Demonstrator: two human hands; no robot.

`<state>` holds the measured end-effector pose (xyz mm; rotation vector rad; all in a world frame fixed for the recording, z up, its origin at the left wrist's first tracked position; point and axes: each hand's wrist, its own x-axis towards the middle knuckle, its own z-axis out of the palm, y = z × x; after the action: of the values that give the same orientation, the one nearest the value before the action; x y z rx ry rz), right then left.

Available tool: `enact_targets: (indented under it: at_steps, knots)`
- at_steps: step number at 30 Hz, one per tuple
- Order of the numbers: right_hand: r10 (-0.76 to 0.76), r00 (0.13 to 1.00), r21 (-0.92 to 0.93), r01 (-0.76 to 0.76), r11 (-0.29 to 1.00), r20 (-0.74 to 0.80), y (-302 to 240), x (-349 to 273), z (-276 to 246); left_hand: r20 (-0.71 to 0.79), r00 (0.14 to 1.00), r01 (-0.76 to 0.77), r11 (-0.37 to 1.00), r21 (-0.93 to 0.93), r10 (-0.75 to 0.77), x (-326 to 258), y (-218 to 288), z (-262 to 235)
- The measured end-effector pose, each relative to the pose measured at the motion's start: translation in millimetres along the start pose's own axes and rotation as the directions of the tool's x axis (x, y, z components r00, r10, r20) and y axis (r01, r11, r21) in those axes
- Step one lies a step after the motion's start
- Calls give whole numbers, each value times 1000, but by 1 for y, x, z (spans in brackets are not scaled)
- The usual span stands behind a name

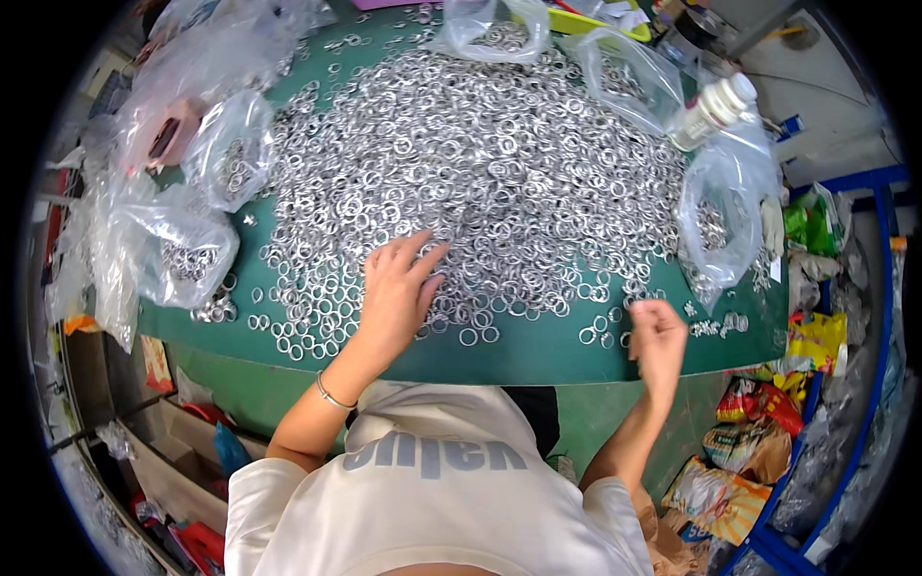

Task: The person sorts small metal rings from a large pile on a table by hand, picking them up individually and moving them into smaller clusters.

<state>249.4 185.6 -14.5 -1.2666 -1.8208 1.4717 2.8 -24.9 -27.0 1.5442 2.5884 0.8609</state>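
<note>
A broad heap of small silvery metal rings (pixel 461 173) covers much of the green table (pixel 538 355). My left hand (pixel 396 283) lies over the near edge of the heap. Its fingers are stretched and apart, with the tips touching the rings. To the right, my right hand (pixel 659 336) hovers near the table's front edge with its fingers curled in; whatever they hold, if anything, is hidden. A few loose rings (pixel 597 331) lie just left of it, and small metal pieces (pixel 711 328) sit in a little cluster to its right.
Clear plastic bags with rings inside stand around the heap: a left one (pixel 192 254), a right one (pixel 715 221) and a far one (pixel 499 38). A white bottle (pixel 713 110) stands at the far right. Blue shelving (pixel 869 384) with colourful packets is beyond the table's right side.
</note>
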Motion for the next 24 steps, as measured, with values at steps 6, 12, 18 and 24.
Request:
enact_targets:
  at_steps: [6, 12, 18, 24]
  knots:
    - [-329, 920, -486, 392, 781, 214, -34, -9, 89, -107, 993, 48, 999, -21, -50, -10, -15, -4]
    - [-365, 882, -539, 471, 699, 298, -31, -2, 106, -136, 989, 45, 995, -86, -57, -10, -5, -3]
    - [-290, 930, -482, 366, 796, 226, -27, -1, 88, -103, 995, 2, 995, -101, -12, -5, 1, 1]
    - [-366, 916, -523, 397, 755, 167, -29, -3, 94, 29, 981, -192, 981, -32, 193, 4, 5, 13]
